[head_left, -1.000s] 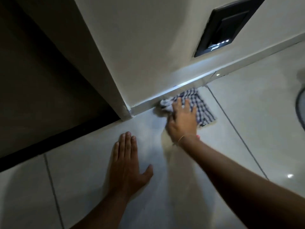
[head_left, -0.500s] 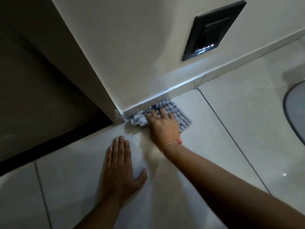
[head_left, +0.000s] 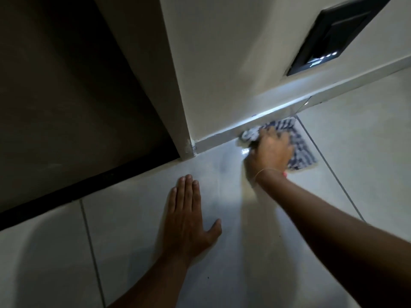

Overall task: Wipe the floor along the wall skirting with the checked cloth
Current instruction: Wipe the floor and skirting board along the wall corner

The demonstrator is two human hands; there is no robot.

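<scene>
The blue-and-white checked cloth (head_left: 300, 150) lies flat on the pale floor tiles, its far edge against the white skirting (head_left: 222, 135). My right hand (head_left: 270, 152) presses down on the cloth's left part with fingers curled onto it; it is blurred by motion. My left hand (head_left: 185, 221) rests palm-down on the tile nearer to me, fingers together and pointing at the wall, holding nothing. The cloth's part under my right hand is hidden.
A wall corner (head_left: 189, 147) ends the skirting on the left, beside a dark doorway (head_left: 66, 107) with a black threshold strip. A black wall panel (head_left: 329, 34) with small lights sits above the skirting at the right. Tile joints (head_left: 329, 170) cross the floor.
My right hand and the cloth slid left to the wall corner half a second ago, and now sit further right along the skirting. My left hand stays flat on the tile.
</scene>
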